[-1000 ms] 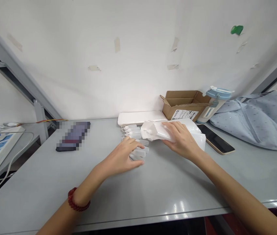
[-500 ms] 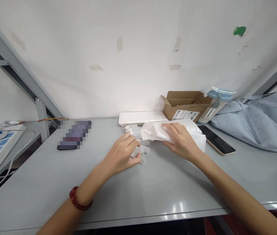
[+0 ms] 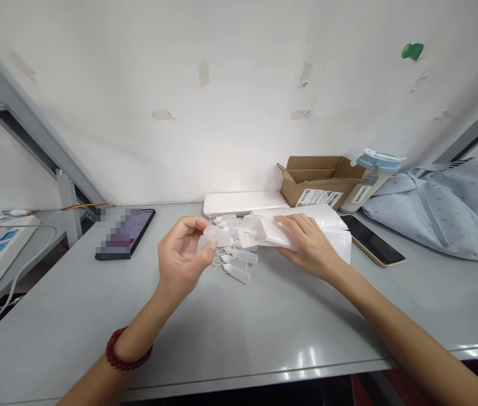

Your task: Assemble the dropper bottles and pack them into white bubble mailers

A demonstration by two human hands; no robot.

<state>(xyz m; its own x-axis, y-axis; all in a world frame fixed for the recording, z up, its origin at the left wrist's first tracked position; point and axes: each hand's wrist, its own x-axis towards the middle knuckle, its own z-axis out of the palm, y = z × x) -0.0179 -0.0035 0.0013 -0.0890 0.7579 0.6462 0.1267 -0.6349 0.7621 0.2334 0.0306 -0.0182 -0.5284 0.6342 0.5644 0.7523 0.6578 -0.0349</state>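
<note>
My left hand (image 3: 182,256) pinches a small translucent plastic tube (image 3: 218,235) between thumb and fingertips, just left of the bag's mouth. Several similar clear tubes (image 3: 237,274), some with thin cord loops, lie on the table under and beside it. My right hand (image 3: 310,243) grips a white bubble bag (image 3: 269,232) from the right, and its mouth gapes toward the left hand. What the bag holds inside cannot be made out. Beneath the right hand lie more flat white bags (image 3: 341,243).
A flat white stack (image 3: 245,202) lies against the wall beside an open cardboard box (image 3: 319,189). To the right are a phone (image 3: 370,239), a blue-lidded cup (image 3: 368,183) and a pale blue cloth bag (image 3: 429,220). Another phone (image 3: 131,234) lies left, near a power strip (image 3: 2,248).
My left hand has lifted from the tubes, turned palm inward and now holds one tube up beside the bag. My right hand keeps its grip on the bag, nearly still.
</note>
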